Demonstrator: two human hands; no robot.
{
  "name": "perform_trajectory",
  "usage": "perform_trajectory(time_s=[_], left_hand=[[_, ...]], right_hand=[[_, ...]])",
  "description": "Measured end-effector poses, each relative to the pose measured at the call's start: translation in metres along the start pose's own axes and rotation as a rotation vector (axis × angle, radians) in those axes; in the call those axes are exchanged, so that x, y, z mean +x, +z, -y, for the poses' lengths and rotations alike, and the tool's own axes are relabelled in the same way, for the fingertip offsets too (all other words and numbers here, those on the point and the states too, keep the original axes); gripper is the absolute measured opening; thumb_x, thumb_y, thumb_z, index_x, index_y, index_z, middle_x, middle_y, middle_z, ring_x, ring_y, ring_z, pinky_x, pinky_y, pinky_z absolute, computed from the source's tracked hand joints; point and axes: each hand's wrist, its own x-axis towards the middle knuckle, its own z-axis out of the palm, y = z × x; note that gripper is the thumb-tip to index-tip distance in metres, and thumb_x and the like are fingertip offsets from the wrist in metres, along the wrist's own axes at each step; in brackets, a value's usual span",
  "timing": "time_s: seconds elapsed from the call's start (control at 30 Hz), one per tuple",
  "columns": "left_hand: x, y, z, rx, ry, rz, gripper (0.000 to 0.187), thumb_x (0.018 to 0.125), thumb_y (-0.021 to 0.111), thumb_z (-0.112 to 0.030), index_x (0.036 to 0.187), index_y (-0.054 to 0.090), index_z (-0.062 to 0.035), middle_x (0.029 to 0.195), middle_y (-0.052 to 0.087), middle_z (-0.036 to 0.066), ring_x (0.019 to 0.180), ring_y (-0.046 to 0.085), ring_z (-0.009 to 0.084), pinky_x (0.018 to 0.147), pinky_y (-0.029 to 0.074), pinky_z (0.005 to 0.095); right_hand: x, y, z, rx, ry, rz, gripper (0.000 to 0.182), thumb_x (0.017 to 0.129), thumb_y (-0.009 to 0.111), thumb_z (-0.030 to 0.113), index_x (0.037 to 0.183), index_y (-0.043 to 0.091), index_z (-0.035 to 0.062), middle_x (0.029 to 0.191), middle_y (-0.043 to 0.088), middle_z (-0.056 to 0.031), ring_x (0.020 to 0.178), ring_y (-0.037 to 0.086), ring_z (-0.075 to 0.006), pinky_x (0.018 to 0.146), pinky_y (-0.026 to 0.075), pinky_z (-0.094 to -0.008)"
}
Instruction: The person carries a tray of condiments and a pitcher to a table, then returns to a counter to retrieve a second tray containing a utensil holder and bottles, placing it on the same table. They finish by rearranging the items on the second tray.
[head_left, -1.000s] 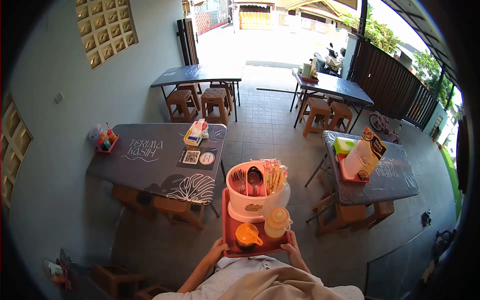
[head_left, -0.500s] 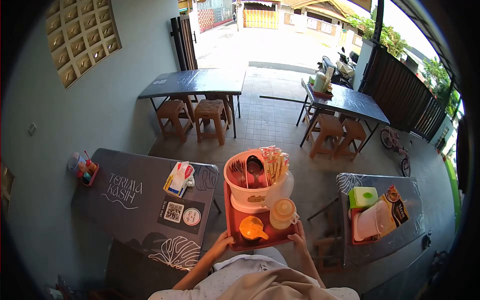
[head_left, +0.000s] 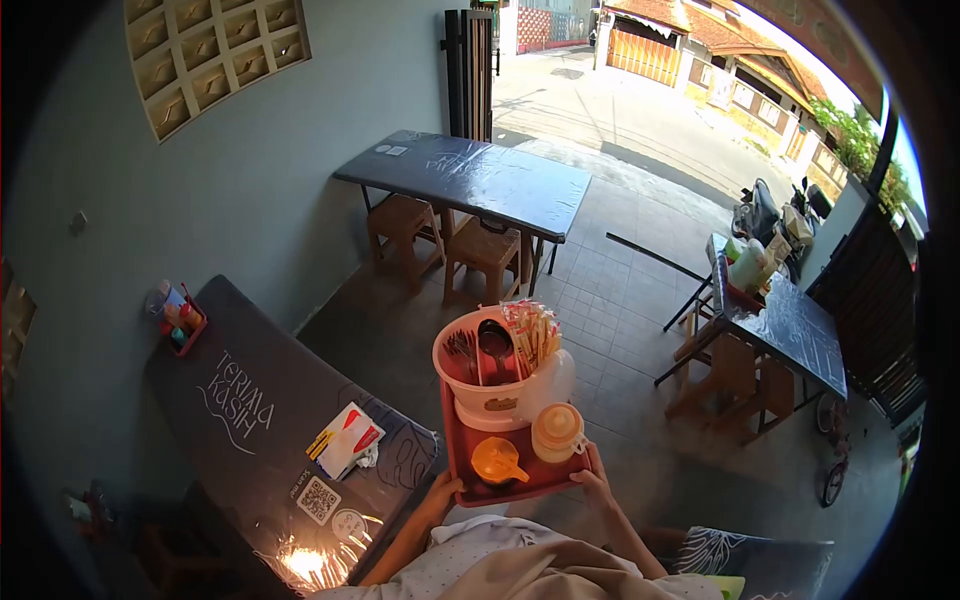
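A red tray is carried level in front of me. My left hand grips its near left corner and my right hand its near right corner. On it stands a pink divided cutlery holder with forks, dark spoons and paper-wrapped chopsticks. A translucent rounded container leans by the holder's right side. Closer to me sit an orange cup with a handle or spout and a lidded beige jar.
At left, a dark table bears a tissue pack and a condiment basket. Ahead stands another table with brown stools. A further table stands right, near parked motorbikes; a table corner shows at lower right.
My view has turned left, so the far tables and the street have shifted right. The table at the right has dropped mostly out of view. Both hands keep hold of the tray.
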Motion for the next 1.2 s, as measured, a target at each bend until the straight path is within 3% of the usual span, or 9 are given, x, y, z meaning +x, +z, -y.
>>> perform_trajectory(time_s=[0.07, 0.27, 0.47, 0.7, 0.8, 0.9, 1.07, 1.13, 1.2], left_hand=[[0.039, -0.003, -0.018, 0.007, 0.055, -0.036, 0.044, 0.064, 0.047, -0.003, 0.107, 0.041, 0.0010, 0.088, 0.048, 0.003, 0.080, 0.046, 0.0120, 0.073, 0.038, 0.0234], [0.157, -0.014, -0.091, -0.069, -0.036, -0.182, 0.046, 0.062, 0.046, -0.002, 0.108, 0.040, 0.0016, 0.091, 0.048, 0.004, 0.082, 0.047, 0.0135, 0.070, 0.040, 0.0251], [0.261, -0.029, -0.175, -0.110, 0.124, -0.274, 0.046, 0.063, 0.047, -0.003, 0.108, 0.040, -0.0002, 0.088, 0.046, 0.003, 0.080, 0.045, 0.0120, 0.070, 0.041, 0.0261], [0.363, -0.074, -0.259, 0.019, 0.239, -0.397, 0.031, 0.064, 0.049, -0.009, 0.095, 0.047, -0.0041, 0.069, 0.044, -0.003, 0.057, 0.040, 0.0057, 0.049, 0.031, 0.0192], [0.408, -0.096, -0.295, -0.038, 0.215, -0.441, 0.028, 0.065, 0.050, -0.010, 0.091, 0.048, -0.0044, 0.068, 0.044, -0.003, 0.055, 0.039, 0.0052, 0.047, 0.030, 0.0184], [0.446, -0.108, -0.334, -0.143, 0.240, -0.501, 0.025, 0.065, 0.050, -0.012, 0.089, 0.048, -0.0047, 0.067, 0.044, -0.004, 0.054, 0.039, 0.0046, 0.046, 0.029, 0.0184], [0.507, -0.138, -0.395, -0.203, 0.249, -0.612, 0.025, 0.066, 0.050, -0.009, 0.090, 0.048, -0.0042, 0.066, 0.044, -0.004, 0.056, 0.041, 0.0044, 0.047, 0.030, 0.0187], [0.522, -0.159, -0.418, -0.255, 0.297, -0.559, 0.035, 0.064, 0.047, -0.001, 0.099, 0.045, -0.0012, 0.081, 0.049, 0.001, 0.075, 0.050, 0.0097, 0.067, 0.043, 0.0234], [0.545, -0.179, -0.441, -0.249, 0.312, -0.560, 0.036, 0.063, 0.046, 0.000, 0.100, 0.044, -0.0006, 0.082, 0.049, 0.002, 0.075, 0.050, 0.0101, 0.068, 0.043, 0.0236]], right_hand=[[0.055, -0.003, 0.005, -0.001, 0.010, 0.058, 0.058, 0.060, 0.048, 0.006, 0.116, 0.034, 0.0031, 0.106, 0.045, -0.0050, 0.100, 0.041, -0.0125, 0.088, 0.029, -0.0241], [0.227, -0.002, 0.024, -0.070, 0.094, 0.182, 0.058, 0.060, 0.049, 0.007, 0.116, 0.034, 0.0036, 0.107, 0.045, -0.0047, 0.100, 0.041, -0.0122, 0.087, 0.030, -0.0243], [0.381, 0.017, 0.034, -0.107, 0.125, 0.266, 0.057, 0.061, 0.048, 0.008, 0.117, 0.034, 0.0043, 0.104, 0.044, -0.0043, 0.098, 0.041, -0.0124, 0.085, 0.032, -0.0237], [0.539, 0.061, 0.021, 0.095, 0.224, 0.307, 0.057, 0.061, 0.046, 0.005, 0.117, 0.032, 0.0060, 0.106, 0.044, -0.0044, 0.100, 0.042, -0.0139, 0.084, 0.034, -0.0260], [0.611, 0.074, 0.012, 0.081, 0.300, 0.371, 0.060, 0.061, 0.045, 0.003, 0.119, 0.030, 0.0062, 0.114, 0.040, -0.0057, 0.106, 0.039, -0.0164, 0.090, 0.030, -0.0278], [0.681, 0.102, 0.022, 0.031, 0.330, 0.434, 0.056, 0.061, 0.045, 0.005, 0.115, 0.032, 0.0066, 0.109, 0.042, -0.0049, 0.102, 0.041, -0.0155, 0.087, 0.031, -0.0266], [0.803, 0.149, 0.022, -0.019, 0.369, 0.552, 0.053, 0.061, 0.045, 0.005, 0.113, 0.034, 0.0078, 0.106, 0.044, -0.0043, 0.101, 0.041, -0.0144, 0.085, 0.033, -0.0269], [0.840, 0.166, 0.014, -0.034, 0.387, 0.585, 0.055, 0.062, 0.043, 0.004, 0.115, 0.033, 0.0081, 0.107, 0.043, -0.0041, 0.101, 0.041, -0.0147, 0.085, 0.033, -0.0266], [0.875, 0.185, 0.004, -0.086, 0.367, 0.604, 0.057, 0.062, 0.043, 0.003, 0.118, 0.031, 0.0081, 0.108, 0.043, -0.0041, 0.101, 0.041, -0.0149, 0.085, 0.033, -0.0264]])
